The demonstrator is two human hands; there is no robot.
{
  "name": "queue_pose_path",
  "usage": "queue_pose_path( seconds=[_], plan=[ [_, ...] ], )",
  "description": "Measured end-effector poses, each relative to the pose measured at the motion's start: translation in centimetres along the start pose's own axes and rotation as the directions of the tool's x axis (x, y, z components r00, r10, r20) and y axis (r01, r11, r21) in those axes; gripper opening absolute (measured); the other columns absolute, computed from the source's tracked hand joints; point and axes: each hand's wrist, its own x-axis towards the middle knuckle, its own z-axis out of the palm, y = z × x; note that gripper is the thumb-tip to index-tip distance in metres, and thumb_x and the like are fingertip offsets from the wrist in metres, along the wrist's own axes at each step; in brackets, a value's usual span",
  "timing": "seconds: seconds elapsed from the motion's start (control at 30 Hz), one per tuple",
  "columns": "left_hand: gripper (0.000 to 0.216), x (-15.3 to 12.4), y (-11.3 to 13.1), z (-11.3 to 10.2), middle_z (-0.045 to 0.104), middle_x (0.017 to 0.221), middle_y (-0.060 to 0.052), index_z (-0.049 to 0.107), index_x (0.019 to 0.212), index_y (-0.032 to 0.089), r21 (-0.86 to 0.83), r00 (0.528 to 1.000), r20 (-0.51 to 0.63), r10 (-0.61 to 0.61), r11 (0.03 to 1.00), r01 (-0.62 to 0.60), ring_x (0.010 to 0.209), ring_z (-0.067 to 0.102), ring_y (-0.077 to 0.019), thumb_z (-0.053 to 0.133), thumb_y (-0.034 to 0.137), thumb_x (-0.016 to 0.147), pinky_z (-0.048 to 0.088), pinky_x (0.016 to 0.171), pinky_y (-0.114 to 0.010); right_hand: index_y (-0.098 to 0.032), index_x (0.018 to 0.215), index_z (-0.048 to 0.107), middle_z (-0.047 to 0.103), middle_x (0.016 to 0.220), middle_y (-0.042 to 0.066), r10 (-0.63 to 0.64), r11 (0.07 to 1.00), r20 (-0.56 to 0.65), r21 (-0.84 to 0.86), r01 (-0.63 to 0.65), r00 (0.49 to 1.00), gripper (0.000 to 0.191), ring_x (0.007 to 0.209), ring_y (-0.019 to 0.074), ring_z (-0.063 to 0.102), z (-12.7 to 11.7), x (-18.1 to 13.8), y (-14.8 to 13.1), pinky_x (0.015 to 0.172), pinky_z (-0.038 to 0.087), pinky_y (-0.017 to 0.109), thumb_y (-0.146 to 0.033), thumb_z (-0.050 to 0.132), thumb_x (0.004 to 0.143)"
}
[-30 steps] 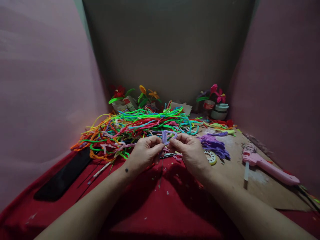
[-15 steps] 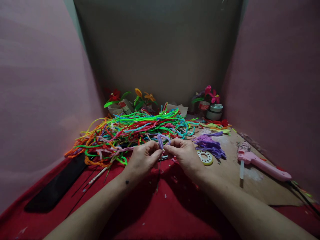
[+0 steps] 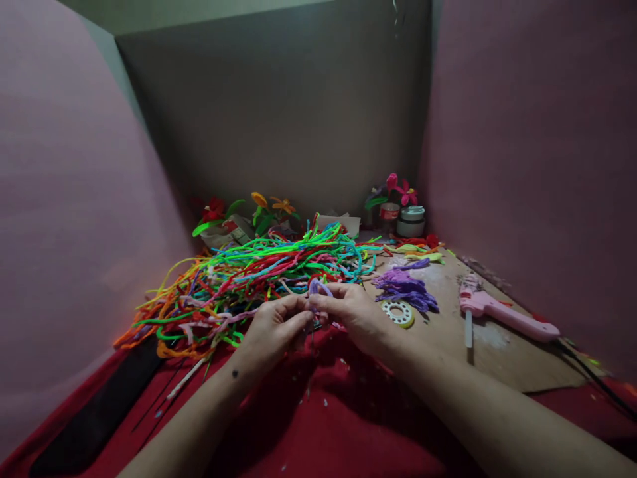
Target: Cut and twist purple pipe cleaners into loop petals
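A lavender pipe cleaner (image 3: 318, 285) bent into a small loop stands up between my fingertips. My left hand (image 3: 279, 325) is closed, its thumb and index finger pinching at the loop's lower end. My right hand (image 3: 351, 311) pinches the same loop from the other side, and its fingers hide part of it. Just behind both hands lies a big tangled heap of coloured pipe cleaners (image 3: 279, 265). Beneath my fingers a small metal tool shows only in part.
On the cardboard (image 3: 502, 365) at right lie purple pipe-cleaner pieces (image 3: 408, 289), a tape roll (image 3: 398, 313) and a pink glue gun (image 3: 512, 317). A black flat object (image 3: 99, 411) is at left on the red cloth (image 3: 318, 425). Fuzzy flowers (image 3: 283, 204) and a jar (image 3: 411, 222) stand behind.
The view has tilted up and turned slightly right. My fingers have come closer together at the loop's base, and my right fingers now cover more of it.
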Motion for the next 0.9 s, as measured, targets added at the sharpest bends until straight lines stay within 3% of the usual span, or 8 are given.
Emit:
queue_pose_path(
  seconds=[0.1, 0.23, 0.43, 0.57, 0.8, 0.9],
  plan=[
    [0.019, 0.1, -0.3, 0.1, 0.052, 0.046, 0.004, 0.054, 0.070, 0.013, -0.047, 0.999, 0.030, -0.022, 0.999, 0.023, 0.036, 0.042, -0.0059, 0.057, 0.032, 0.071, 0.033, 0.037, -0.016, -0.013, 0.066, 0.062, 0.052, 0.055, -0.003, -0.007, 1.000, -0.007, 0.017, 0.007, 1.000, 0.017, 0.049, 0.0067, 0.043, -0.2, 0.1, 0.3, 0.050, 0.033, 0.021, -0.028, 0.068, 0.062],
    [0.021, 0.4, -1.1, 0.0, 0.056, 0.043, 0.003, 0.047, 0.085, 0.016, -0.219, 0.991, 0.118, -0.070, 0.971, 0.095, 0.030, 0.045, -0.0095, 0.053, 0.034, 0.076, 0.035, 0.032, -0.018, -0.013, 0.068, 0.061, 0.055, 0.057, -0.003, 0.013, 0.997, -0.026, 0.079, -0.010, 1.000, 0.014, 0.049, 0.0076, 0.048, -0.2, 0.3, 0.5, 0.051, 0.039, 0.022, -0.024, 0.068, 0.062],
    [0.018, 0.7, -1.4, -0.1, 0.058, 0.044, 0.001, 0.045, 0.084, 0.016, -0.345, 0.985, 0.170, -0.030, 0.935, 0.087, 0.028, 0.047, -0.0094, 0.050, 0.033, 0.081, 0.035, 0.028, -0.015, -0.014, 0.073, 0.059, 0.057, 0.058, -0.003, 0.012, 0.988, -0.023, 0.152, -0.008, 1.000, 0.018, 0.047, 0.0089, 0.054, 0.1, 0.3, 0.6, 0.050, 0.045, 0.023, -0.021, 0.069, 0.060],
    [0.020, 0.7, -1.7, -0.1, 0.063, 0.057, -0.001, 0.046, 0.090, 0.016, -0.415, 0.983, 0.182, 0.003, 0.907, 0.074, 0.031, 0.050, -0.0092, 0.053, 0.032, 0.079, 0.036, 0.027, -0.016, -0.013, 0.070, 0.056, 0.056, 0.055, -0.004, 0.057, 0.979, -0.049, 0.199, -0.046, 0.997, 0.020, 0.043, 0.0074, 0.053, 0.2, 0.2, 0.8, 0.047, 0.045, 0.021, -0.020, 0.071, 0.058],
    [0.019, 0.3, -1.3, -0.1, 0.062, 0.054, -0.001, 0.048, 0.083, 0.016, -0.333, 0.991, 0.128, 0.036, 0.943, 0.009, 0.032, 0.050, -0.0103, 0.055, 0.032, 0.077, 0.038, 0.028, -0.018, -0.013, 0.071, 0.055, 0.056, 0.053, -0.005, 0.135, 0.954, 0.004, 0.271, -0.131, 0.991, 0.026, 0.040, 0.0061, 0.050, 0.0, 0.3, 0.4, 0.044, 0.043, 0.020, -0.019, 0.075, 0.054],
    [0.018, 0.2, -1.0, -0.3, 0.060, 0.049, 0.000, 0.049, 0.079, 0.015, -0.293, 0.989, 0.151, 0.006, 0.955, 0.038, 0.031, 0.049, -0.0098, 0.054, 0.033, 0.078, 0.037, 0.029, -0.017, -0.013, 0.070, 0.056, 0.057, 0.054, -0.004, 0.201, 0.936, 0.041, 0.285, -0.205, 0.979, 0.028, 0.042, 0.0071, 0.051, -0.1, 0.3, 0.0, 0.045, 0.043, 0.021, -0.021, 0.075, 0.052]
  ],
)
